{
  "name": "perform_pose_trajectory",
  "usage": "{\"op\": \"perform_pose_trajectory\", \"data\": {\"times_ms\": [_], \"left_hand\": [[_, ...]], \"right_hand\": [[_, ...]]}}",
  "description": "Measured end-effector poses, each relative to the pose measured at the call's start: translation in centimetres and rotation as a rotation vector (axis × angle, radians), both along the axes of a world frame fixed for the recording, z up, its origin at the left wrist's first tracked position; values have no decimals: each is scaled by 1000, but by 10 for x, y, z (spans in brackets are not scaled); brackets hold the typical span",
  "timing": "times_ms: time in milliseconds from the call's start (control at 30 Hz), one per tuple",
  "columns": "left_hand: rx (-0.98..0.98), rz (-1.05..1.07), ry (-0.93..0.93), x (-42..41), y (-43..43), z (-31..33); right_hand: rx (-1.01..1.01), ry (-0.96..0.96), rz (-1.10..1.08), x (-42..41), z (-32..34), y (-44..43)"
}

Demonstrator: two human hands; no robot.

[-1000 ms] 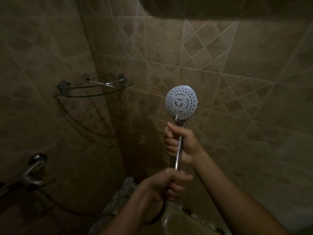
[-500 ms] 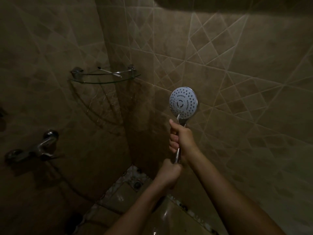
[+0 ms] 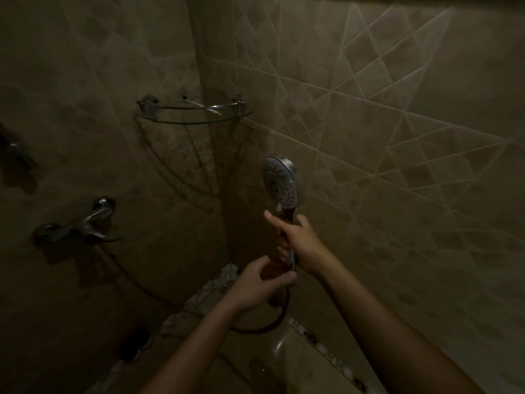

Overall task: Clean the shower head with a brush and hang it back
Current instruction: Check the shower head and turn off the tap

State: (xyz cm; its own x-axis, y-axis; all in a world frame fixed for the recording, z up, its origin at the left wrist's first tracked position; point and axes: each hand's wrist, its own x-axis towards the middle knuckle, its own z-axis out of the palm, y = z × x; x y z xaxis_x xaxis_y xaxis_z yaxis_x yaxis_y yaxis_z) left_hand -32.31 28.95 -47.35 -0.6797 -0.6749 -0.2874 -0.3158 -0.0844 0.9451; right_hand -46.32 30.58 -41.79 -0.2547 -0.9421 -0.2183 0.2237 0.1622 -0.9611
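A round chrome shower head (image 3: 279, 182) with a dotted spray face stands upright in the shower corner, its face turned left. My right hand (image 3: 297, 240) is closed around the handle just under the head. My left hand (image 3: 262, 282) sits at the bottom end of the handle where the dark hose (image 3: 272, 322) joins, fingers curled loosely around it. The hose loops down and runs left toward the wall tap. No brush shows in the dim light.
A glass corner shelf (image 3: 196, 112) with a chrome rail hangs above left. A chrome mixer tap (image 3: 82, 223) is on the left wall. A dark wall fitting (image 3: 14, 155) sits at the far left. Below lies a pebble-edged floor (image 3: 210, 291).
The shower head has turned from facing me to facing left. My left hand has loosened at the handle's base. My view has shifted, so the shelf and tap sit further right.
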Motion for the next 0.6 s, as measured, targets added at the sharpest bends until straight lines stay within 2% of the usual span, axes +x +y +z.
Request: {"op": "perform_pose_trajectory", "data": {"times_ms": [100, 267, 533, 600], "left_hand": [[-13, 183, 0, 35, -35, -10], [124, 510, 31, 107, -97, -24], [145, 725, -76, 224, -207, -61], [187, 768, -73, 242, -229, -70]], "right_hand": [[-7, 172, -1, 13, 0, -13], [13, 173, -41, 51, -17, -50], [53, 316, -146, 103, -76, -137], [86, 290, -162, 110, -90, -154]]}}
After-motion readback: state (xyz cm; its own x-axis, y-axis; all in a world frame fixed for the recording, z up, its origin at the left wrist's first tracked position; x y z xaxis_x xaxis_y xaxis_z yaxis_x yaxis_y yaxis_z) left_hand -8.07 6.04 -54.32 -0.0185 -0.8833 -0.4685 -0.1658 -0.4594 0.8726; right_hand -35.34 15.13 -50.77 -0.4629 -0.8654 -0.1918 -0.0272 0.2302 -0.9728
